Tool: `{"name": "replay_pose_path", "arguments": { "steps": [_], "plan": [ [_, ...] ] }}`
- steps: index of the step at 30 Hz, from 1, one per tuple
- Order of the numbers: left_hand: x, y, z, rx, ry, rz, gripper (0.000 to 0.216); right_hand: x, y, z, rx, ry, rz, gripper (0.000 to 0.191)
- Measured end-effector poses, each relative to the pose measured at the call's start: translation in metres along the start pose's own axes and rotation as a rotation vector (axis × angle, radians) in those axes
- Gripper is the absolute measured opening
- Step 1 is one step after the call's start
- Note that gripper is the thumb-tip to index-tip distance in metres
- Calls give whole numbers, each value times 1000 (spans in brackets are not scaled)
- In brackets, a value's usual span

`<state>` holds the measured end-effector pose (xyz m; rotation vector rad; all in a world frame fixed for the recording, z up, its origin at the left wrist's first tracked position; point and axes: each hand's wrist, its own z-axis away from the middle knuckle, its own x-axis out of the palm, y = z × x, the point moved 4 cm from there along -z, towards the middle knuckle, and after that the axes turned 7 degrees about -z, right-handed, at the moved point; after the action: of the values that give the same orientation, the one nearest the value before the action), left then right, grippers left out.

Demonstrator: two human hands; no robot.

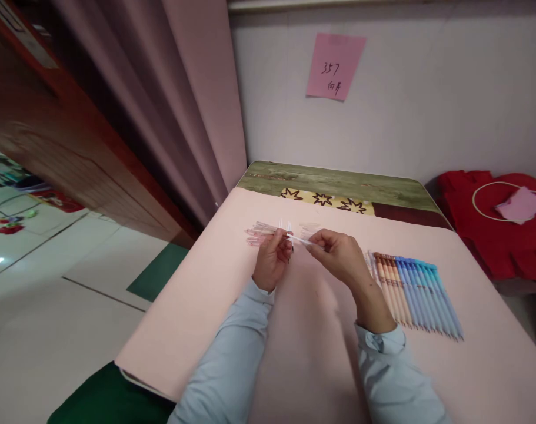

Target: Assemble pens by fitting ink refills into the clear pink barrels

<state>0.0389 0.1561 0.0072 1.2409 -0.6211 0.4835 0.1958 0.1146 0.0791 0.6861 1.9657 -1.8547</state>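
Over the table (pixel 206 306), left hand (pixel 271 259) and right hand (pixel 340 253) angle inward, pinching a white rod (pixel 299 239).

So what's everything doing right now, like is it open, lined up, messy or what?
Left hand: fingers closed on a thin white rod
Right hand: pinching the same rod
Blue, turquoise and brown-ended pens: lined up side by side
Pinkish pieces: loosely bunched
Pink note: stuck up, slightly tilted
Purplish curtain: hanging in folds
Red cloth: rumpled
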Motion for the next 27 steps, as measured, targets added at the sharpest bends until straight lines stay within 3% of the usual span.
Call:
{"name": "replay_pose_path", "arguments": {
  "steps": [14,27],
  "plan": [
    [5,-1,4,-4,-51,-290,34,3,-1,0,-16,17,57,11],
    [5,-1,4,53,-17,-190,39,20,7,-3,39,121,-151,23]
  ]
}}
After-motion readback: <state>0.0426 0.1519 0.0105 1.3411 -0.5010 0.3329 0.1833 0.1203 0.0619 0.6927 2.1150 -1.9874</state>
